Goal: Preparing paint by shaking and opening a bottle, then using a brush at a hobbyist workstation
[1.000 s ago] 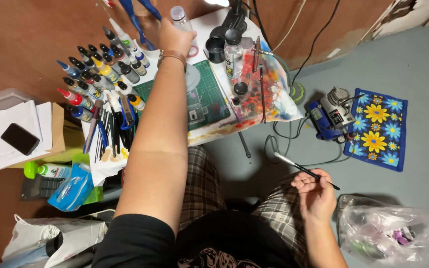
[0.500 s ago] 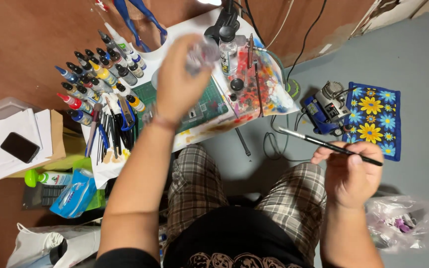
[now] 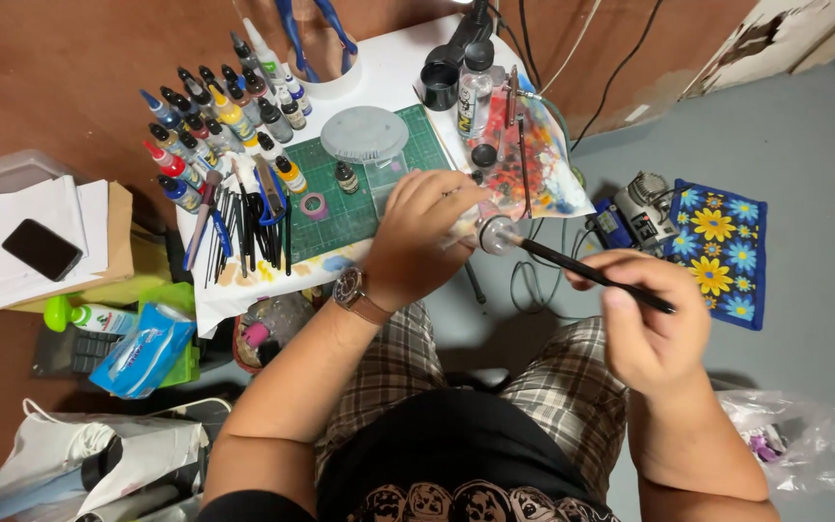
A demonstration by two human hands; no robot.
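Note:
My left hand (image 3: 419,237) grips a small clear bottle (image 3: 495,232), tipped on its side above my lap with its mouth turned to the right. My right hand (image 3: 645,319) holds a thin black paintbrush (image 3: 587,274) by its rear end. The brush tip reaches the bottle's mouth. A brown watch (image 3: 355,290) sits on my left wrist. Both hands hang just in front of the small white table (image 3: 388,68), over my plaid shorts.
On the table lie a green cutting mat (image 3: 340,208), rows of paint dropper bottles (image 3: 215,121), brushes and tools (image 3: 253,227), a paint-stained paper (image 3: 533,159) and a black cup (image 3: 440,85). A compressor (image 3: 630,208) and flowered mat (image 3: 722,246) sit on the floor at right. Papers and a phone (image 3: 41,248) lie left.
My left hand came back from the far side of the table carrying the bottle down over my lap. My right hand rose with the brush until its tip met the bottle.

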